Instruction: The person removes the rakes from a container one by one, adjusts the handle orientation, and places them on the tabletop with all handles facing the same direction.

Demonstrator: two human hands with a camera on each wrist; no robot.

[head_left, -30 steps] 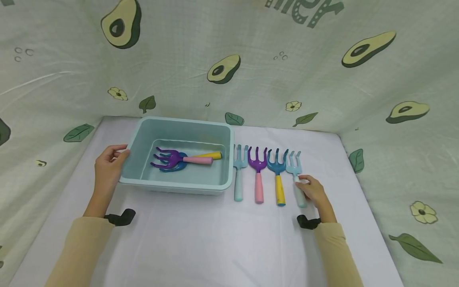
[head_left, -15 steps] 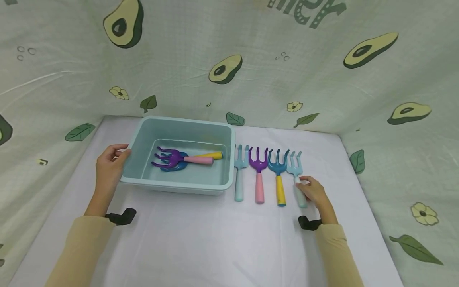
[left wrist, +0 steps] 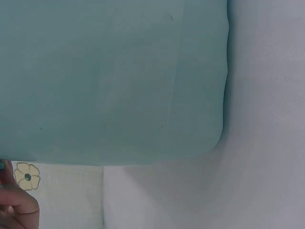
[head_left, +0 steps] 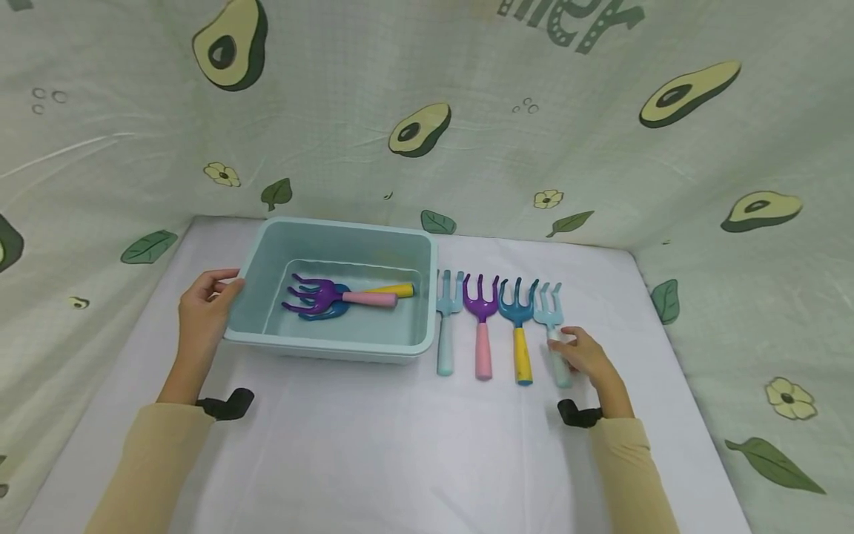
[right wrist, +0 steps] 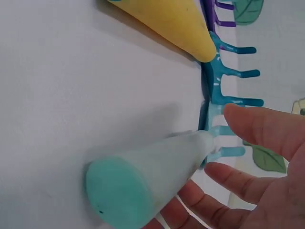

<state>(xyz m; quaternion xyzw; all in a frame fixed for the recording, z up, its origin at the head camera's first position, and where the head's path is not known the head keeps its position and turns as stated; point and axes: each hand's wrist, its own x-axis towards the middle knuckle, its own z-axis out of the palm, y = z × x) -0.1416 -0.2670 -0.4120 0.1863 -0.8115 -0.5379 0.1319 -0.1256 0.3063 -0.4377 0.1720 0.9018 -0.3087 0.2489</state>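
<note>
My left hand [head_left: 207, 300] holds the left rim of a light blue-green plastic bin [head_left: 333, 348]; in the left wrist view the bin's side fills most of the picture, with a bit of the hand [left wrist: 19, 205] at the lower left. Inside the bin, a purple hand fork with a pink handle [head_left: 370, 298] lies across a blue one with a yellow handle [head_left: 400, 289]. My right hand [head_left: 587, 352] is at the handle of the rightmost light blue hand fork [head_left: 559, 367]. In the right wrist view its thumb [right wrist: 262, 129] stands apart from the handle, fingers alongside.
To the right of the bin, more hand forks lie in a row, tines toward the back: a light blue one [head_left: 445, 341], a purple one with pink handle [head_left: 482, 348] and a blue one with yellow handle [head_left: 523, 356]. An avocado-print cloth [head_left: 480, 178] stands behind the white table [head_left: 400, 445].
My right hand has shifted very slightly at the light blue fork's handle. The left hand, the bin and the forks stay as they were, apart from a small camera shift.
</note>
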